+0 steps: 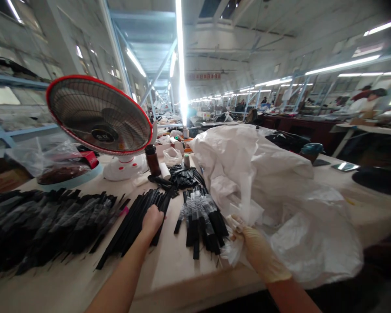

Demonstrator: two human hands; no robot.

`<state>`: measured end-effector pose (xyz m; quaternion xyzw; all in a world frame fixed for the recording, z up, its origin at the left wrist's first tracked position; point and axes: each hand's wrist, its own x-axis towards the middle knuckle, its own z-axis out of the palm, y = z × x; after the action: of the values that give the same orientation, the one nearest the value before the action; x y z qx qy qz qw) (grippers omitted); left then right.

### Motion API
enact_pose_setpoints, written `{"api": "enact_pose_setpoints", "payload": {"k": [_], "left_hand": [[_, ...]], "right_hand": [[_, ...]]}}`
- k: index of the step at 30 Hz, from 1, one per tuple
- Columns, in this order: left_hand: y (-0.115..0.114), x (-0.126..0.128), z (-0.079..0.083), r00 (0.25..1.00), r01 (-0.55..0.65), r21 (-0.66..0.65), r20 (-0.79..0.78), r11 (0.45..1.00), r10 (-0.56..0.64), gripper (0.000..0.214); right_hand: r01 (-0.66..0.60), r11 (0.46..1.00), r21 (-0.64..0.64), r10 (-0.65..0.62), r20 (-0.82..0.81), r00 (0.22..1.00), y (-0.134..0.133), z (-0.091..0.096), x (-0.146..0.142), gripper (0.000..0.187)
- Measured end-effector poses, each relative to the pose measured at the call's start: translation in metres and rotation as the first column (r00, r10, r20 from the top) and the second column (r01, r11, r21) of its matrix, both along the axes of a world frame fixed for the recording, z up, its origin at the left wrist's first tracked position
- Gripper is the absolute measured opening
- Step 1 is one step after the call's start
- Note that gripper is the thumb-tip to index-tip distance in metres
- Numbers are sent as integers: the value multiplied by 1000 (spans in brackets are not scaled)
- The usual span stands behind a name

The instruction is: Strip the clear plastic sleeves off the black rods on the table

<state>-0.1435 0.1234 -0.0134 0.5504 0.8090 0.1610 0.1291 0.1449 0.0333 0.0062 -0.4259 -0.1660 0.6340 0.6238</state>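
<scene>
My left hand [152, 218] is bare, its fingers curled over the right side of a fanned pile of black strips [130, 230]; the fingertips are hidden behind the hand. On my right hand [252, 243] is a pale, thin glove. Its fingers close on crumpled clear plastic film [233, 252] at the near left edge of a large white plastic bag [267, 174]. Between my hands lie several bundles of black strips [202, 217] with clear plastic around their middles. A longer row of wrapped black bundles [45, 226] covers the left of the table.
A red-rimmed fan [101, 115] stands at the back left, beside a dark brown bottle [153, 161] and a white roll [164, 171]. Behind the bundles is a heap of black strips [184, 176]. A phone [345, 166] lies at the right; people work farther off.
</scene>
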Motion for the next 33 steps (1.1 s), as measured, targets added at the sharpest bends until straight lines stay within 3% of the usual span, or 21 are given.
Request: {"api": "enact_pose_setpoints", "payload": {"k": [3,6,7,9,11,12,18,22,29,33], "left_hand": [[-26,17,17,976,119,42,181,992,-125,35],[-71,49,27,878,301,42,377,953,-294,47],[-88,61,30,815,361,42,472,932,-337,51],[-116,80,36,562,388,52,778,920,-281,58],[-133,95,43,413,377,40,887,925,-207,61],[-139,99,45,383,379,23,906,925,-180,61],[-144,113,48,379,504,-94,917,859,-122,63],[-145,113,47,395,503,-139,915,853,-84,58],[-140,97,39,349,474,-205,937,856,32,65],[-138,101,44,421,458,-191,907,868,-23,65]], "right_hand": [[22,995,92,-24,16,1000,13,3,2,30],[77,980,181,-86,39,996,24,4,2,33],[99,977,188,-111,52,993,27,5,2,34],[142,970,195,-163,94,982,30,5,2,34],[185,959,214,-223,166,961,30,5,3,32],[204,952,227,-252,211,944,29,6,4,31],[254,934,251,-343,439,830,27,12,9,32],[230,925,303,-359,495,791,26,18,10,29],[120,954,273,-256,543,800,20,26,15,32],[57,969,239,-188,574,797,16,20,13,36]]}}
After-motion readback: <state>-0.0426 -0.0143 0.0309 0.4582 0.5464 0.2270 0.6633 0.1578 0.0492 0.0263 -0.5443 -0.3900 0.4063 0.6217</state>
